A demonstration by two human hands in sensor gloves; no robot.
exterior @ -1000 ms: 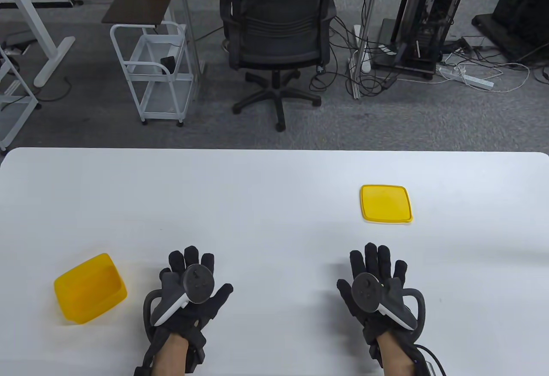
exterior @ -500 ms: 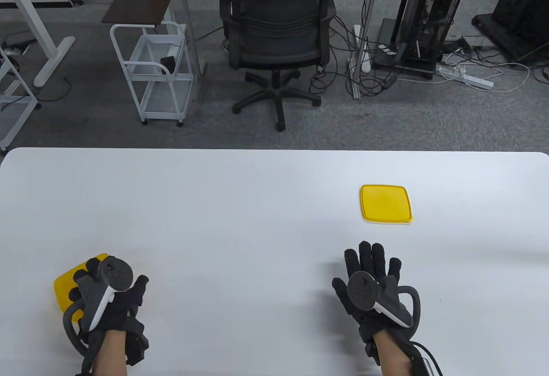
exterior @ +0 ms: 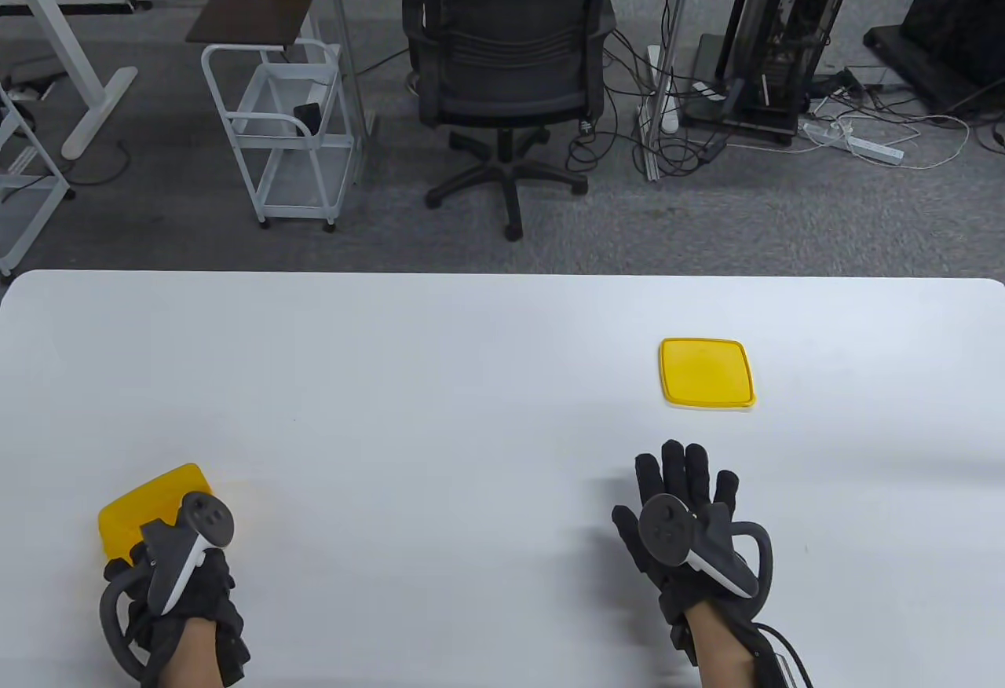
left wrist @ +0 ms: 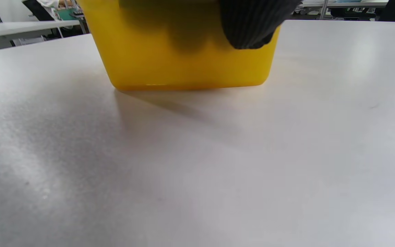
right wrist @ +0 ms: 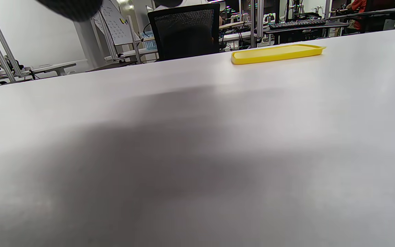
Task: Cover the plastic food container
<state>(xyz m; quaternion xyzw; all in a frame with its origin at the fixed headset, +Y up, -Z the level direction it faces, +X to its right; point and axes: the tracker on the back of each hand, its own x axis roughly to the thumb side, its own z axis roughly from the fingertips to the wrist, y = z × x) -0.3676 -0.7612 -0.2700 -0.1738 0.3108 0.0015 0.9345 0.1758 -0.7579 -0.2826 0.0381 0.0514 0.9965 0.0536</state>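
Observation:
The yellow plastic container (exterior: pixel 137 503) stands open at the table's near left. My left hand (exterior: pixel 149 554) grips its near wall. In the left wrist view a gloved finger (left wrist: pixel 249 27) lies on the outside of the container (left wrist: pixel 183 65), and dark finger shapes show through the wall from inside. The flat yellow lid (exterior: pixel 707 371) lies on the table at the right, also low and far in the right wrist view (right wrist: pixel 276 54). My right hand (exterior: pixel 681 484) is open and empty, fingers spread, short of the lid on its near side.
The white table (exterior: pixel 471 374) carries only the container and lid. A black office chair (exterior: pixel 510 52) and a white cart (exterior: pixel 275 138) stand on the floor beyond the far edge.
My left hand has moved left from the table's middle to the container and taken hold of its near wall. My right hand has shifted slightly left and forward, staying open.

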